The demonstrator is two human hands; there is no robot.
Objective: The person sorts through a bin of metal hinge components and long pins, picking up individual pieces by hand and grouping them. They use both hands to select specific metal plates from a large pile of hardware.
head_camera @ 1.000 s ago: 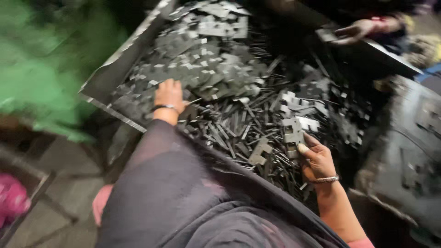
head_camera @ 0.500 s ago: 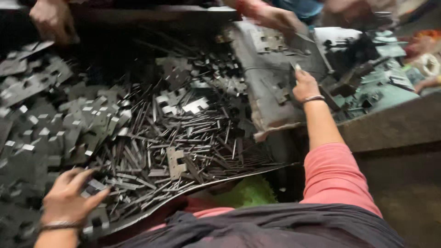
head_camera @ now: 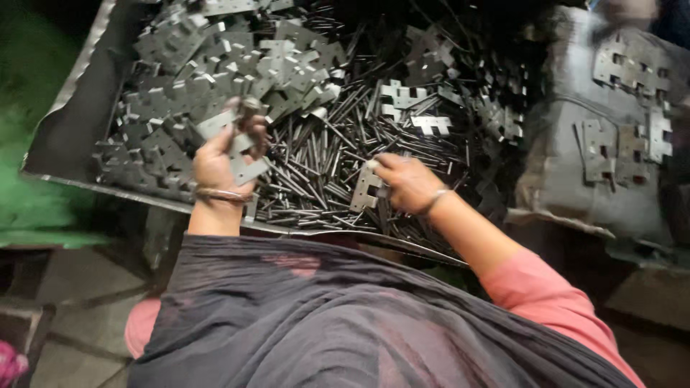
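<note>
A big metal tray (head_camera: pixel 65 154) lies in front of me, heaped with grey hinge plates (head_camera: pixel 208 65) and thin steel pins (head_camera: pixel 323 169). My left hand (head_camera: pixel 226 154) is raised over the tray's near left part and is closed around a few hinge plates (head_camera: pixel 244 169). My right hand (head_camera: pixel 406 183) rests low on the pin pile near the tray's front rim, its fingers pinching one hinge plate (head_camera: pixel 366 190). Both wrists wear bangles. A dark shawl and pink sleeves cover my arms and lap.
To the right, a grey sack-covered surface (head_camera: pixel 568 172) carries several more hinge plates (head_camera: pixel 618 68). A blurred green patch (head_camera: pixel 29 165) shows at the left, and grey stone floor (head_camera: pixel 72 287) lies below the tray.
The view swung back over the tray. My right hand came off the sack-covered surface to the pin pile and took a plate. My left hand lifted with plates in it.
</note>
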